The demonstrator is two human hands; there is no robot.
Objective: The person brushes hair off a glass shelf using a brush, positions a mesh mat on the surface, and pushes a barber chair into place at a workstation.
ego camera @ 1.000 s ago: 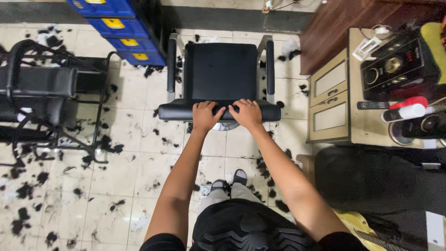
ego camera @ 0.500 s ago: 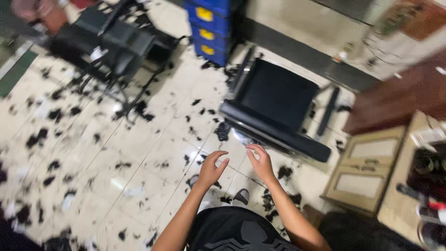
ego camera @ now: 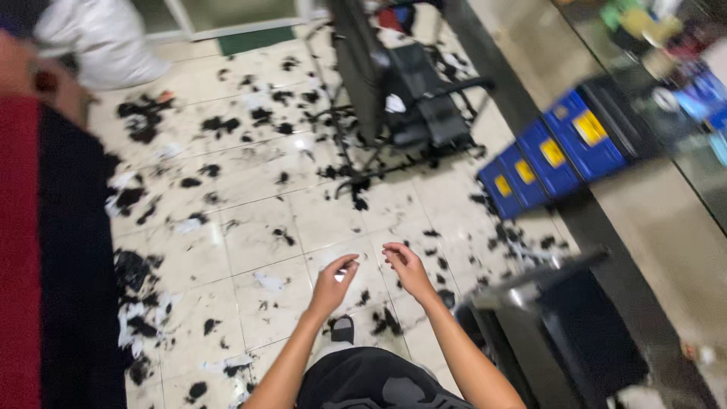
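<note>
Hands have left the black chair (ego camera: 575, 333): left hand (ego camera: 333, 284) and right hand (ego camera: 405, 266) now hover empty, fingers loosely curled, over the hair-strewn floor (ego camera: 250, 227).

Blurred black chair (ego camera: 575, 318) beside right hand (ego camera: 405, 265)

The room is bright, with even light from above — soft white glare sits on the pale floor tiles (ego camera: 250, 227), strongest near the folded black chair (ego camera: 409, 98). Shadows are weak and short. Motion blur smears the whole view; the blue crates (ego camera: 556, 155) and the dark chair (ego camera: 575, 318) at the right are streaked. Both hands (ego camera: 333, 284) (ego camera: 405, 265) are soft — edges are not sharp.
</note>
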